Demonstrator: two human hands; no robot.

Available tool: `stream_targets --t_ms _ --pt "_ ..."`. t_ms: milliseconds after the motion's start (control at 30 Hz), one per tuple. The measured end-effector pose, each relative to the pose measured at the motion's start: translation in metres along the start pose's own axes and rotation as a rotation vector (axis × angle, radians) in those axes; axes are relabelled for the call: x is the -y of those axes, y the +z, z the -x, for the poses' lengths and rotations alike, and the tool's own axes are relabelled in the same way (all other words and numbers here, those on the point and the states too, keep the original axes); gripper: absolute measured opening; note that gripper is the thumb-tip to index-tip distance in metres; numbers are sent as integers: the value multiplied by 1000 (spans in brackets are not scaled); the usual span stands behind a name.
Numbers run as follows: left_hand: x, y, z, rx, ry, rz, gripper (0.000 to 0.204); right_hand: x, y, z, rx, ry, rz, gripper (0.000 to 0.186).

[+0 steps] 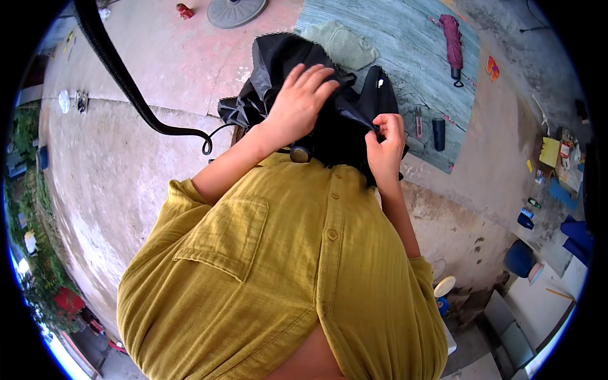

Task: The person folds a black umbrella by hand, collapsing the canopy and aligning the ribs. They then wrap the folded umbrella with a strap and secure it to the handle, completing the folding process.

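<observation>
A bundle of black cloth (342, 126) lies bunched up in front of me; its kind does not show. My left hand (299, 101) rests over its left part, fingers stretched out, gripping nothing that I can see. My right hand (387, 145) pinches an edge of the black cloth between thumb and fingers at its right side. Beside the bundle's far edge lies a grey-green folded cloth (342, 44). A small round object (300, 154) with a dark face shows near my left wrist, against my shirt.
A blue wood-patterned mat (411, 82) carries a folded maroon umbrella (451, 41), a pink-handled tool (418, 123) and a dark cylinder (439, 134). A round grey base (235, 9) stands on the far floor. At the left, a thick black cord (139, 101) hangs across.
</observation>
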State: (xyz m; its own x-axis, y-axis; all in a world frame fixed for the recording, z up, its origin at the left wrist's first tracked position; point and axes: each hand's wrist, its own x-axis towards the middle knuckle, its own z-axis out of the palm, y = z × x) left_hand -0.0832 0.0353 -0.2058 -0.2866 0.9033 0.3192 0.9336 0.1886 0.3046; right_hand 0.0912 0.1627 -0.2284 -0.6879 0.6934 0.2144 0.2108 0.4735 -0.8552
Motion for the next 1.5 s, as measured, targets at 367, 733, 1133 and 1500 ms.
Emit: stream_targets --t_ms 367,733,1133,1500 --pt "39 -4 -21 -35 -150 260 18 10 -8 7 82 -131 521 32" --pt "10 7 -44 -108 12 241 19 0 0 -77 -27 -27 509 13" --pt "-25 24 -13 121 119 394 41 -48 -28 -31 -275 444 -392 12" --pt "-11 -4 -68 257 -68 874 31 -16 -25 23 -183 -382 510 15"
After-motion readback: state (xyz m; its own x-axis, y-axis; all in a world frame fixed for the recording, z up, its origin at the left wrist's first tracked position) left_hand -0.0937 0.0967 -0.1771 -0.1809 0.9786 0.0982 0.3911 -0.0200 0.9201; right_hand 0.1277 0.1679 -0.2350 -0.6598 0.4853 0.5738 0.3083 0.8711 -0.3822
